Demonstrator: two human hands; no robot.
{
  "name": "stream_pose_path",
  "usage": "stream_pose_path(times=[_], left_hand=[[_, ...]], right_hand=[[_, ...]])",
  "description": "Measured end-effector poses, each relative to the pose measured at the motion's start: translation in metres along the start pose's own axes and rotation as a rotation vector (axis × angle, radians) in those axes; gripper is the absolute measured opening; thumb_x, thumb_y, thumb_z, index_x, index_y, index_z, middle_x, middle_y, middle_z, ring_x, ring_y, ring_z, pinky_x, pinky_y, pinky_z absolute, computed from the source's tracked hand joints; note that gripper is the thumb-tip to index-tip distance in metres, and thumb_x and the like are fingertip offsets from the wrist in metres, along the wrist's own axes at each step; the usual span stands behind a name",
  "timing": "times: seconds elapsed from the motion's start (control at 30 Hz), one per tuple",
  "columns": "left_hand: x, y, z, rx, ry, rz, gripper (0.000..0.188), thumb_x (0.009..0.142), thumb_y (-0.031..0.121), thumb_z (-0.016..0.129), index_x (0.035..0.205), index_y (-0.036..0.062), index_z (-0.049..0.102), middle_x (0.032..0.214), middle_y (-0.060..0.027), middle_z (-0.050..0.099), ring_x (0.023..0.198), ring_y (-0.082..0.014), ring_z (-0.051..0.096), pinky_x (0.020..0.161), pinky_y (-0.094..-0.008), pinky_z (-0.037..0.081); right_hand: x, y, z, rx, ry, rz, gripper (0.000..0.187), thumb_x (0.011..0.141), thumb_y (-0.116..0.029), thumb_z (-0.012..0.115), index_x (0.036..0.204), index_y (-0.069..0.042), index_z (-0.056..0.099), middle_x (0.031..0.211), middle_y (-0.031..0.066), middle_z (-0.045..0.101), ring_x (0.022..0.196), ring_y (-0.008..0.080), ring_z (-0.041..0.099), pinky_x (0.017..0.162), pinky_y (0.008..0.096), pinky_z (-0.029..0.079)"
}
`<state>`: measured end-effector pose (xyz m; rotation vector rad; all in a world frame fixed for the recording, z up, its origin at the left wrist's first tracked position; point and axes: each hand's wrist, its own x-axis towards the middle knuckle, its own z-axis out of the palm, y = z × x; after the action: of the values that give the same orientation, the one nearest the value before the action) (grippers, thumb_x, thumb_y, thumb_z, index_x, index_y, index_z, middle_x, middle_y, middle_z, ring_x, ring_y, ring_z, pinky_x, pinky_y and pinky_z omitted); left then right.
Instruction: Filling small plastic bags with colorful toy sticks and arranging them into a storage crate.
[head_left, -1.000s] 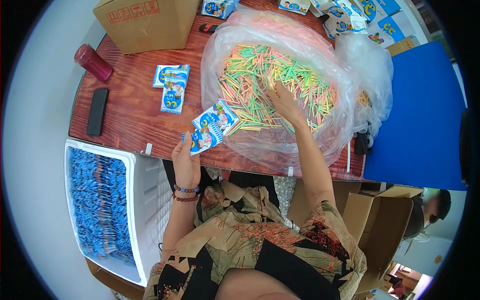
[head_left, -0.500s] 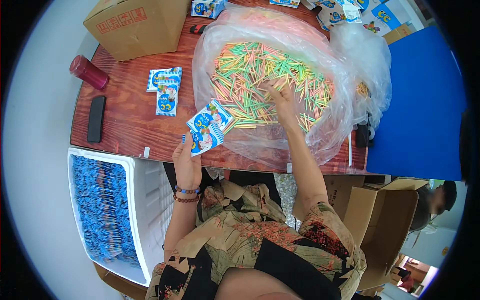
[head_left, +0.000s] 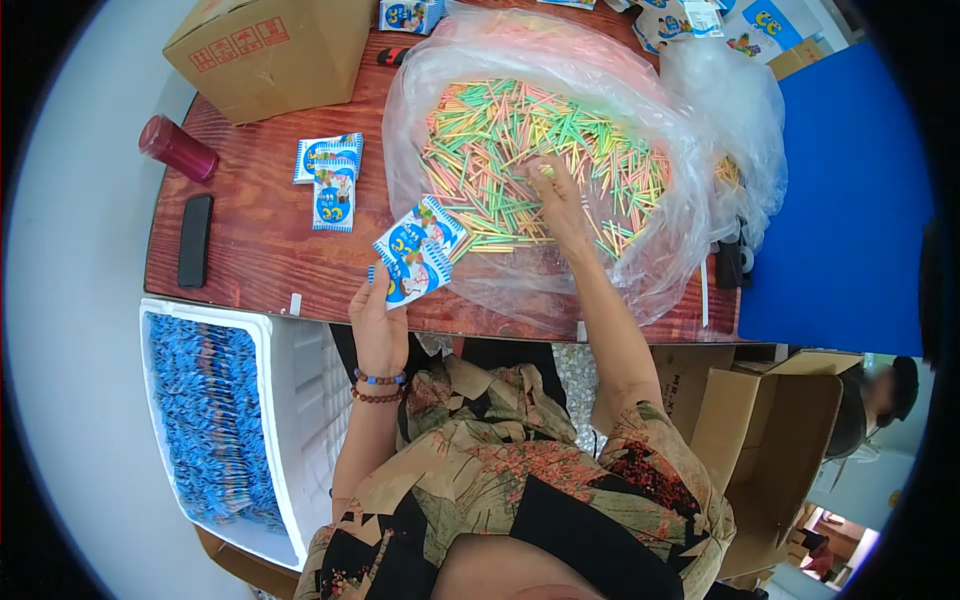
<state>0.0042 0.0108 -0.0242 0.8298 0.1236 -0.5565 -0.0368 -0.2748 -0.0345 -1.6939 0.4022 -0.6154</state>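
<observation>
Near the table's front edge, my left hand (head_left: 375, 318) is closed on blue-and-white snack packets (head_left: 418, 268). They overlap and fan out up to the bag's left edge. My right hand (head_left: 562, 205) reaches into a big clear plastic bag (head_left: 640, 90) lying open on the table. Its fingers are curled together among a heap of thin pastel sticks (head_left: 490, 155) in pink, yellow and green. A pale yellowish bit shows at the fingertips; how many sticks they hold is hidden.
More snack packets (head_left: 333, 190) lie left of the bag. Around are a cardboard box (head_left: 270, 60), a dark red cup (head_left: 178, 147), a black phone (head_left: 195, 240), a foam box (head_left: 270, 430) of packets, a blue board (head_left: 830, 210) and an open carton (head_left: 780, 450). A person (head_left: 880, 395) is at far right.
My right hand has shifted slightly within the stick heap, its fingers more curled. The left hand keeps the packets in nearly the same place. The whole view has moved a little.
</observation>
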Motion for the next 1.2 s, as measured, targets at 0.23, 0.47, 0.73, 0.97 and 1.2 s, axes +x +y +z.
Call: stream_pose_path(times=[0.23,0.47,0.73,0.97,1.2], left_hand=[[0.001,-0.008,0.029,-0.042,-0.043,-0.031,0.022,0.098,0.019,0.054,0.101,-0.0004,0.064,0.105,-0.0057,0.067,0.095,-0.0115,0.064,0.085,-0.0284,0.051],[0.019,-0.028,0.057,-0.089,0.005,-0.021,0.021,0.097,0.02,0.056,0.093,0.0028,0.066,0.097,-0.0027,0.067,0.087,-0.0086,0.063,0.08,-0.0257,0.05],[0.017,-0.02,0.064,-0.021,-0.018,0.023,0.022,0.097,0.022,0.056,0.098,0.0018,0.065,0.099,-0.0044,0.068,0.089,-0.0099,0.064,0.081,-0.0266,0.05],[0.018,-0.02,0.062,-0.07,-0.031,0.043,0.021,0.097,0.021,0.056,0.099,0.0016,0.065,0.1,-0.0046,0.068,0.089,-0.0098,0.064,0.082,-0.0266,0.051],[0.02,-0.02,0.06,-0.062,-0.037,0.008,0.018,0.097,0.018,0.057,0.096,0.003,0.066,0.098,-0.0035,0.068,0.088,-0.0082,0.063,0.082,-0.0253,0.05]], right_hand=[[0.007,-0.011,-0.007,0.351,0.122,0.027,0.013,0.101,-0.015,0.044,0.104,-0.006,0.053,0.103,0.0114,0.066,0.106,0.0187,0.059,0.092,0.0335,0.045],[-0.021,-0.076,0.035,0.986,0.086,-0.039,0.011,0.099,-0.01,0.045,0.107,-0.004,0.049,0.107,0.016,0.065,0.121,0.0353,0.052,0.105,0.0451,0.039],[-0.047,-0.094,0.058,0.96,0.04,-0.039,0.017,0.1,-0.013,0.043,0.112,-0.004,0.05,0.115,0.0188,0.061,0.124,0.0348,0.049,0.105,0.0453,0.039],[-0.05,-0.097,0.065,0.918,0.024,-0.077,0.015,0.1,-0.013,0.041,0.112,-0.008,0.049,0.114,0.0194,0.061,0.125,0.0372,0.048,0.103,0.0457,0.039],[-0.05,-0.098,0.062,0.861,0.022,-0.106,0.009,0.1,-0.014,0.043,0.106,-0.009,0.048,0.114,0.0197,0.062,0.122,0.0358,0.051,0.107,0.0478,0.034]])
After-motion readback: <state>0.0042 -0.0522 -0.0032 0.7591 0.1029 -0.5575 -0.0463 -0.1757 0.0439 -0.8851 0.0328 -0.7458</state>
